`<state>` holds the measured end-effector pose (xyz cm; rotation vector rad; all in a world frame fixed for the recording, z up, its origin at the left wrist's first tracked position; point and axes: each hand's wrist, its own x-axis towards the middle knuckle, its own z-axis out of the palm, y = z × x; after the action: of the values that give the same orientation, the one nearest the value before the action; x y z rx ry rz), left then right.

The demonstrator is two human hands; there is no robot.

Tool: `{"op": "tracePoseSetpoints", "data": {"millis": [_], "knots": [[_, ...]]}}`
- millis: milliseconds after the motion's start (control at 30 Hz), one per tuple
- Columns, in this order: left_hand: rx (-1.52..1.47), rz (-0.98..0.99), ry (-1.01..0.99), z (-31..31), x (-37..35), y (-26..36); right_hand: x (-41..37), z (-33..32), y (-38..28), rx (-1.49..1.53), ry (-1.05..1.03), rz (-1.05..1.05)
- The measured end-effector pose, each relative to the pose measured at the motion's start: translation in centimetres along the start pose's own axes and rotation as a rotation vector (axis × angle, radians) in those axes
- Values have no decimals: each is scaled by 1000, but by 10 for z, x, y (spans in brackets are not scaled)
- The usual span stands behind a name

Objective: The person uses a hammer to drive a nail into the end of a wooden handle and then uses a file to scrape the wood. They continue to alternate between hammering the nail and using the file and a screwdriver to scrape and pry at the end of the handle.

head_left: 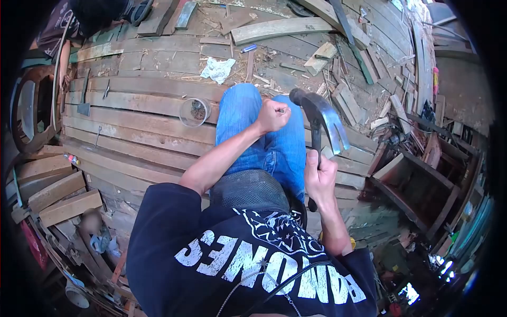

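While the right hand [319,177] grips an upright hammer [322,113], the left hand [272,115] clenches above one knee [240,103].

black t-shirt [158,238] reads "ramones", seen upside down.

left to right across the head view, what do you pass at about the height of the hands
dark flat tool on the planks → clear cup → left hand, closed → hammer → wooden frame

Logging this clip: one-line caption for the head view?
Right hand holds a claw hammer beside the fisted left hand above a plank floor.
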<state>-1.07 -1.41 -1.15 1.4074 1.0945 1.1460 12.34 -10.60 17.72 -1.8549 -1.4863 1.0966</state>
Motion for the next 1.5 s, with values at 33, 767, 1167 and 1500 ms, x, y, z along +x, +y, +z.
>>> {"op": "tracePoseSetpoints", "data": {"millis": [33, 767, 1167, 1500], "knots": [[30, -2, 5, 1, 1, 0, 1, 1, 2, -1, 0, -3], [12, 37, 50, -1, 0, 5, -6, 5, 7, 233, 75, -61], [0, 45, 37, 3, 3, -5, 0, 2, 7, -78, -43, 103], [49, 40, 32, 1, 0, -4, 3, 6, 15, -124, -36, 80]]}}
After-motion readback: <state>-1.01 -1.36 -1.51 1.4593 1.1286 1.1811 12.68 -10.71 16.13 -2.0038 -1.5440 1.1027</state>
